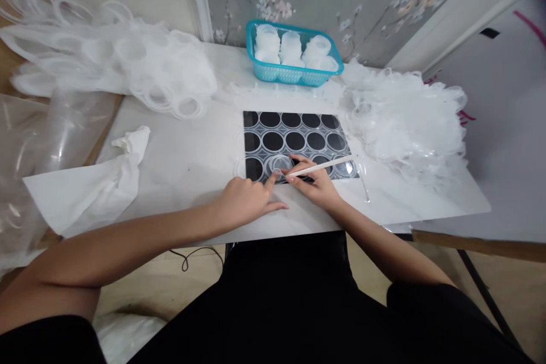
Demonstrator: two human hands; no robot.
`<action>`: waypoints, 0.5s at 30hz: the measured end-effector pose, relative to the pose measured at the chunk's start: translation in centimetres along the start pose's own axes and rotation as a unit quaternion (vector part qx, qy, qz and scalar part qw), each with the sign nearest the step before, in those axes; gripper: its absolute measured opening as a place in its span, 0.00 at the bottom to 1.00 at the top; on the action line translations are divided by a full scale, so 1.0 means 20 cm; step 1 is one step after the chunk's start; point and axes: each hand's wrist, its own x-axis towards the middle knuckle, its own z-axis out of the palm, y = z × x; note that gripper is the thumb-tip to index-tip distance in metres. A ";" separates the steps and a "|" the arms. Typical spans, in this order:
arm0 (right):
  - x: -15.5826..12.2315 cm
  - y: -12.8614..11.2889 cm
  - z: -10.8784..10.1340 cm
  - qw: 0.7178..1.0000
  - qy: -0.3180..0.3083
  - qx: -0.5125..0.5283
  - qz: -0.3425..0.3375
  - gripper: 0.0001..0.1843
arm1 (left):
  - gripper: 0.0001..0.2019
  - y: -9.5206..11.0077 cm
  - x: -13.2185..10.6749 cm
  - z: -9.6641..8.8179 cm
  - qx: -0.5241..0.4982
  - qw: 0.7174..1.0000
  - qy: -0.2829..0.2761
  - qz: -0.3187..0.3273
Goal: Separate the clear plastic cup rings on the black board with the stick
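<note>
A black sheet with rows of round clear plastic discs [294,139] lies on the white table [191,153]. My right hand [313,182] is closed around a thin white stick [324,166], whose tip rests at a clear disc [281,163] in the sheet's front row. My left hand [247,199] lies beside it, with its index finger stretched out and pressing the edge of that same disc while the other fingers are curled.
A blue basket [294,71] holding stacked clear discs stands at the back. Heaps of clear plastic ring scrap lie at the back left [128,57] and at the right [401,119]. A crumpled white cloth [128,145] and a clear plastic bag [51,136] are at the left.
</note>
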 end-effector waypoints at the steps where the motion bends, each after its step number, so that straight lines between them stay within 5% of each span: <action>1: 0.00 0.00 0.00 1.000 0.000 -0.009 -0.002 0.06 | 0.43 -0.01 0.01 0.00 0.000 1.000 0.000 -0.003; 15: 0.01 0.02 0.02 0.998 -0.007 -0.057 -0.001 0.05 | 0.37 0.03 -0.04 -0.01 0.009 0.999 0.004 0.035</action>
